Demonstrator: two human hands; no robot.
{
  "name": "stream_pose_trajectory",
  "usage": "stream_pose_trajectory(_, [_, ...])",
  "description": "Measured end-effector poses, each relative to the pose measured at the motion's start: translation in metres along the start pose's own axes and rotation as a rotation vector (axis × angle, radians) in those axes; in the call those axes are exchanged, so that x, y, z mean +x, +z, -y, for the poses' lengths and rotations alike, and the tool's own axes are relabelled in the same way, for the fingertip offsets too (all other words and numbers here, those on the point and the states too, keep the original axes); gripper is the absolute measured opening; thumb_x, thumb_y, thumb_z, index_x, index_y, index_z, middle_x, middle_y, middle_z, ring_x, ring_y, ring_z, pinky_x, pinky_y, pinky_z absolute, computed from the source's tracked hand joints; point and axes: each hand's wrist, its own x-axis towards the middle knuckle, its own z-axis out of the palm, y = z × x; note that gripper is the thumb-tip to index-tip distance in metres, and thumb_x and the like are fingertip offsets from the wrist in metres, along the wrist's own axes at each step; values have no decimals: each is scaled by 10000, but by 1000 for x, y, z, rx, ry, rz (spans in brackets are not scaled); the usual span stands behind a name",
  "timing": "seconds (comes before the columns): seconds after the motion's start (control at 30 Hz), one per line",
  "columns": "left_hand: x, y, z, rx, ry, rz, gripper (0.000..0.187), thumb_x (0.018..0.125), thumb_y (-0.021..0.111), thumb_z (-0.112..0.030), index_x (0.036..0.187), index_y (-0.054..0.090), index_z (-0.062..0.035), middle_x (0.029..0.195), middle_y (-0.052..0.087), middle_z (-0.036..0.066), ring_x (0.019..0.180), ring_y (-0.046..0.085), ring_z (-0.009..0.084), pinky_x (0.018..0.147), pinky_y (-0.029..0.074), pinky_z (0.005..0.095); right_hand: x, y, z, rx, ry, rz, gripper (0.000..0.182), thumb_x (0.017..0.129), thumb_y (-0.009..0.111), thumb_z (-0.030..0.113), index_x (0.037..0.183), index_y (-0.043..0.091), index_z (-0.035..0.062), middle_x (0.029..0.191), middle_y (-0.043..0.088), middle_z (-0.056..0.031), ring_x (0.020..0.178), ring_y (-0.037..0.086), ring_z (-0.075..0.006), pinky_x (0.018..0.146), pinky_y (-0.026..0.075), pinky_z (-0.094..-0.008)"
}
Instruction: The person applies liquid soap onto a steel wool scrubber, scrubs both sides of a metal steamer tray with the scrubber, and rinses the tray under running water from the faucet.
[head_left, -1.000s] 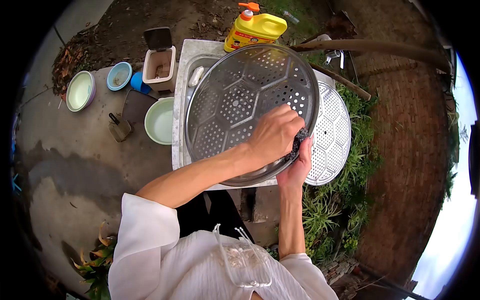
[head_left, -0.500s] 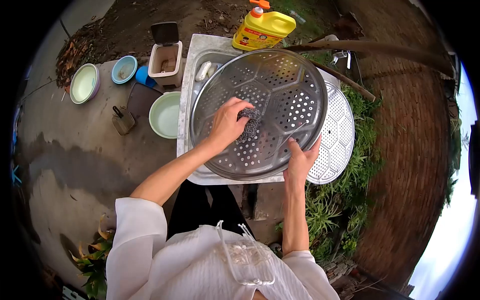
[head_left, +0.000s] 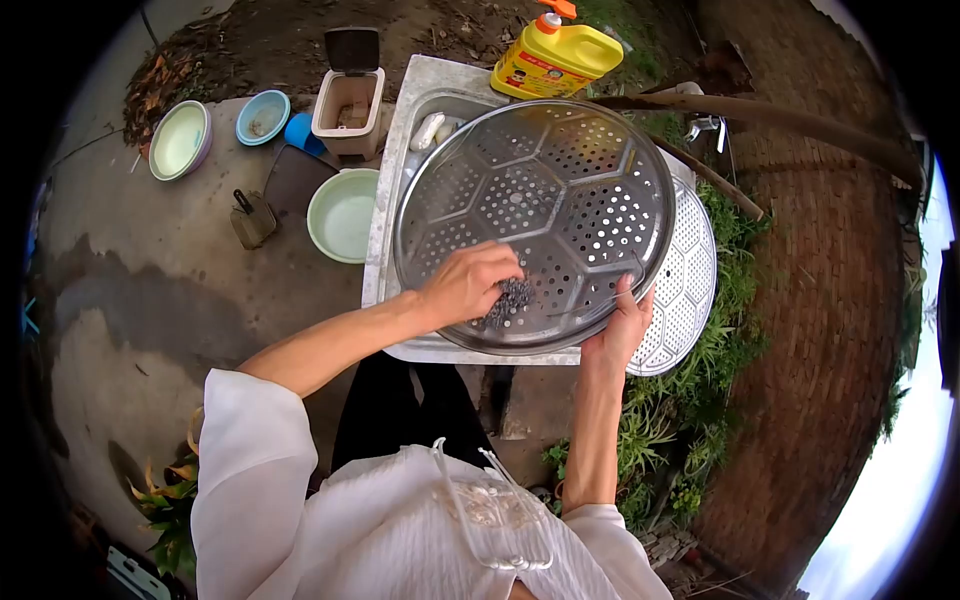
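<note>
A round, perforated metal steamer tray [head_left: 490, 190] with a raised rim is held over the sink [head_left: 384, 225]. My right hand [head_left: 620, 325] grips its near right rim, thumb on top and the other fingers partly hidden beneath. Bunched in my left hand [head_left: 467, 284] is a steel wool scrubber [head_left: 514, 298], pressed on the tray's near left part. Under the held tray's right side, a second perforated steamer tray [head_left: 688, 290] is partly covered.
A yellow pump jug [head_left: 550, 62] stands at the sink's back edge, near a faucet [head_left: 706, 128]. On the ground at left are a beige lidded bin [head_left: 345, 135], a pale green basin [head_left: 343, 215] and a light blue basin [head_left: 263, 118]. Plants [head_left: 655, 430] grow at right.
My left hand has moved the steel wool scrubber from the tray's middle toward its near edge. My right hand still grips the rim. The whole view has shifted slightly.
</note>
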Motion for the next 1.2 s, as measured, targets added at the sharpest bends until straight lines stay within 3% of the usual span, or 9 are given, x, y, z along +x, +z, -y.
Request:
stream_pose_trajectory(0.1, [-32,-1,6,-43,38,43,321,646,599,103,931,674,-26,925,636,104,927,634,315,807,524,405,0,-7,-2,29,54,-8,375,952,526,-7,1324,480,-1,1176,632,-132,1014,650,-226,872,556,-377])
stream_pose_trajectory(0.23, [-5,-10,44,148,-251,-163,294,652,599,95,920,654,-12,907,625,131,886,609,348,788,493,419,-2,-2,-4,34,54,34,358,961,527,11,1316,485,-1,1169,635,-130,1002,653,-225,863,560,-378])
stream_pose_trajectory(0.37, [-35,7,25,139,75,41,305,645,615,93,931,633,-11,923,584,107,901,563,315,814,493,399,6,-11,-7,24,48,45,354,976,532,47,1323,481,0,1171,637,-131,1019,652,-238,874,563,-386])
stream_pose_trajectory(0.57, [23,3,50,201,-298,-189,290,669,648,50,946,602,-20,944,598,137,938,577,342,824,477,423,-3,-13,-17,55,46,57,322,973,582,101,1276,516,15,1159,640,-111,1016,644,-215,870,554,-376])
stream_pose_trajectory(0.8, [-46,1,35,138,-533,49,272,681,656,8,936,565,-13,948,590,147,962,584,363,820,461,451,-5,-33,-32,82,79,-50,370,958,611,120,1304,503,45,1185,627,-102,1024,638,-227,876,559,-395])
stream_pose_trajectory(0.9, [13,16,41,187,-442,-144,245,689,673,-18,916,581,-16,928,604,143,989,581,342,829,472,450,-11,-32,-34,101,71,-18,370,951,627,130,1291,511,40,1174,629,-101,1024,634,-223,870,558,-392])
stream_pose_trajectory(0.97, [16,21,47,194,-412,-161,245,685,654,-2,919,580,-18,935,605,145,995,580,339,823,473,445,-8,-38,-38,97,54,-85,331,996,520,84,1312,473,-2,1191,627,-133,1038,648,-237,887,568,-392])
stream_pose_trajectory(1.07, [-36,5,44,205,-491,91,252,660,654,20,896,578,-21,931,610,135,981,590,340,824,470,432,-13,-39,-39,101,67,-85,347,989,547,103,1318,479,18,1211,617,-121,1048,638,-238,903,554,-392])
stream_pose_trajectory(1.2, [-23,6,49,259,-484,88,256,663,659,22,904,597,-38,949,619,127,994,590,340,840,476,428,-23,-37,-44,123,77,-64,371,990,549,109,1342,463,31,1231,607,-116,1073,624,-241,934,529,-405])
